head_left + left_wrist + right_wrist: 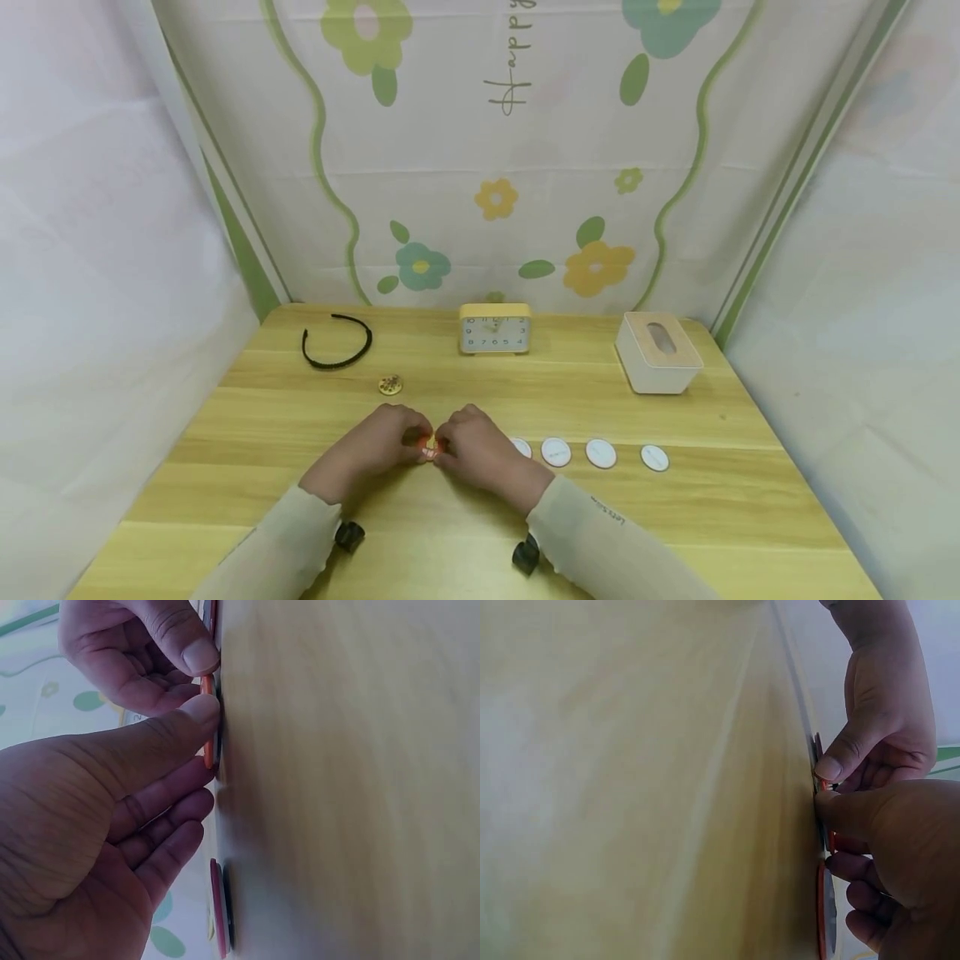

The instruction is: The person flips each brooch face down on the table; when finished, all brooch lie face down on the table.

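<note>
Tabletop point(750, 517) is yellowish wood-grain, w/ black headband point(343, 364) at back L, yellow-framed clock point(495, 329) standing approx mid-back & white tissue box point(654, 360) w/ wood-look lid at back R. A round patterned disc point(390, 385) lies nearer than the headband, L of ctr. Four white discs point(601, 454) lie in a rough row R of ctr, the leftmost partly hidden, the rightmost set a bit apart.
</note>
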`<state>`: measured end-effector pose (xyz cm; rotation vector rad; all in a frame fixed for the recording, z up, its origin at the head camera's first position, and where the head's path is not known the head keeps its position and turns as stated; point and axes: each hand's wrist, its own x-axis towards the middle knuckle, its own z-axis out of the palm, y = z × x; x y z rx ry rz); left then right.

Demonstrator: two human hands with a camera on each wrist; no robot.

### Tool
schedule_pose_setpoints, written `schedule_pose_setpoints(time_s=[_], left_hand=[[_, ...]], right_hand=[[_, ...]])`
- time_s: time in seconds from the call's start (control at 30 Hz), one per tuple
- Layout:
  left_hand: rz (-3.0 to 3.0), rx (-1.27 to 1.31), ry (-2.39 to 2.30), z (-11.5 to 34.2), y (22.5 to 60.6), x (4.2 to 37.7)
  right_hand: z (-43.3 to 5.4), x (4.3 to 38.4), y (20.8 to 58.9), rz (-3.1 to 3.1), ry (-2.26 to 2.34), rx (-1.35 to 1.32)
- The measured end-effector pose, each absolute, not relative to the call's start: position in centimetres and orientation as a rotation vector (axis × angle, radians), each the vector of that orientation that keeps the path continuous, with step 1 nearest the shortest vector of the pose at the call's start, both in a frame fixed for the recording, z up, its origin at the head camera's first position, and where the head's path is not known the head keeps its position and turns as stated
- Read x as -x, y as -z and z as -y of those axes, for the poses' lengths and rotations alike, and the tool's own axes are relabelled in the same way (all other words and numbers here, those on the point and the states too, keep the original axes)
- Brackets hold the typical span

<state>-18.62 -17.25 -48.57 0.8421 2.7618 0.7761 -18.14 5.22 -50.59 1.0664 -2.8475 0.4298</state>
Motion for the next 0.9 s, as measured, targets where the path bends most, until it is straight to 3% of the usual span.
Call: schedule_pose_setpoints(time_s=[0.4, 0.67, 0.9], left_hand=[[-2.791, -0.938, -0.704, 18.07, 48.55, 18.51], [-2.839, -0.809, -0.746, 17.67, 48.61, 18.56], [-2.816, -0.758, -0.837, 17.69, 48.96, 18.92]], right_hand=[[-6.01, 18.09, 50.57, 2.847, -0.491, -1.04], [-6.1, 17.96, 50.28, 2.84, -0.627, -1.013], [-5.85, 17.93, 49.97, 2.699, -0.599, -1.144]])
